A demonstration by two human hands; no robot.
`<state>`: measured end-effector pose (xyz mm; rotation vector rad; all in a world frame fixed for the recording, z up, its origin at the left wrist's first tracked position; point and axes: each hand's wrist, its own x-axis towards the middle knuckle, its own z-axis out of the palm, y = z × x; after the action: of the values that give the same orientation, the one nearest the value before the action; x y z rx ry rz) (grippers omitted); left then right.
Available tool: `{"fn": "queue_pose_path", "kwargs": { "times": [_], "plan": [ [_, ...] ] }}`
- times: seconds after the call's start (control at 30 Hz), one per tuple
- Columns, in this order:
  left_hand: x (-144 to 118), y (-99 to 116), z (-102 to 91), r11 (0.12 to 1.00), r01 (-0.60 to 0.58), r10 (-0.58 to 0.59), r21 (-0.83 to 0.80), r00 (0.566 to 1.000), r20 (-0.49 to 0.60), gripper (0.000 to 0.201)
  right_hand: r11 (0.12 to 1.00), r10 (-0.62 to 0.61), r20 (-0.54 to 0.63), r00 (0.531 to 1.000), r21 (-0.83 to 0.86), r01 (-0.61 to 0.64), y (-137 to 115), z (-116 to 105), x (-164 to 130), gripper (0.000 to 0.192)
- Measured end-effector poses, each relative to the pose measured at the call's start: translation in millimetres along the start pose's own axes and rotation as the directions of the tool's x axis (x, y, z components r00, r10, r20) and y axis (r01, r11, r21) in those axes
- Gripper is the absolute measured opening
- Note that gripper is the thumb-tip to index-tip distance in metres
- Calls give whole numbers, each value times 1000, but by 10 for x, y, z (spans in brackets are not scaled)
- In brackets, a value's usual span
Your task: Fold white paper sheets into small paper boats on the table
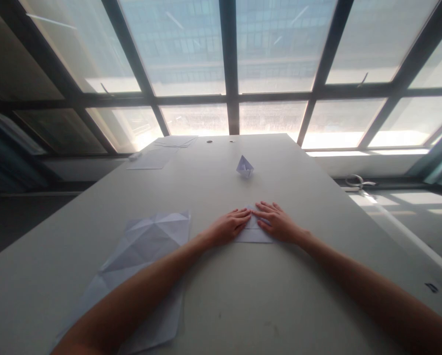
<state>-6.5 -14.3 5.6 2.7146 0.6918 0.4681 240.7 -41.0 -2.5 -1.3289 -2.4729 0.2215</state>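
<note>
A folded sheet of white paper [254, 235] lies flat on the table in front of me, its upper part peaked and a straight strip along its near edge. My left hand [230, 226] rests flat on its left side with the fingers stretched out. On the right side lies my right hand [278, 222], its fingers spread over the paper. The fingertips of both hands come close together near the middle fold and hide part of it. Beyond the hands stands a small folded paper boat [245, 167].
A large creased sheet [147, 241] lies at the left, partly under my left forearm. Several flat sheets [150, 159] lie at the table's far left corner. The white table [221, 296] reaches toward a wall of framed windows [191, 49]. A coiled white cable [355, 181] is off the right edge.
</note>
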Motion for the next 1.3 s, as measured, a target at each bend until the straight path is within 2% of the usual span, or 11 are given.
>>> {"fn": "queue_pose_path", "kwargs": {
  "times": [0.17, 0.3, 0.47, 0.63, 0.8, 0.9, 1.0, 1.1, 1.17, 1.23, 1.3],
  "plan": [
    [-14, -43, -4, 997, -24, 18, -75, 996, -82, 33, 1000, 9, -20, 1000, 12, -9, 31, 27, 13, 43],
    [-27, 1, -55, 998, -65, 65, -8, 998, 21, 39, 1000, 22, -43, 999, 17, -22, 23, 17, 16, 42],
    [-48, 107, -99, 993, -93, 76, 74, 976, 202, 69, 999, 28, -53, 998, 20, -27, 11, 24, 12, 40],
    [-57, 157, -126, 990, -123, 103, 75, 969, 225, 77, 998, 45, -99, 994, 40, -41, 30, 39, 24, 42],
    [-31, 229, -135, 982, -186, 171, 38, 954, 246, 80, 982, -97, -182, 978, 143, 125, -48, -48, 48, 45],
    [-12, 286, -137, 977, -209, 196, 35, 954, 227, 79, 972, -152, -68, 986, 170, 162, -102, -76, 52, 46],
    [2, 326, -161, 977, -214, 207, 16, 956, 207, 79, 984, -129, 63, 990, 133, 120, -110, -64, 54, 51],
    [9, 321, -196, 978, -200, 206, -50, 958, 200, 76, 995, -65, 86, 994, 76, 59, -87, -47, 58, 54],
    [10, 286, -205, 977, -160, 185, -145, 965, 187, 59, 998, -49, 93, 994, 52, 45, -72, -42, 59, 54],
    [8, 232, -184, 966, -60, 98, -252, 986, 138, 45, 998, -50, 102, 994, 42, 46, -64, -37, 58, 53],
    [5, 173, -133, 953, 53, -41, -299, 998, 47, 45, 998, -53, 97, 994, 33, 50, -64, -30, 56, 51]
  ]
}}
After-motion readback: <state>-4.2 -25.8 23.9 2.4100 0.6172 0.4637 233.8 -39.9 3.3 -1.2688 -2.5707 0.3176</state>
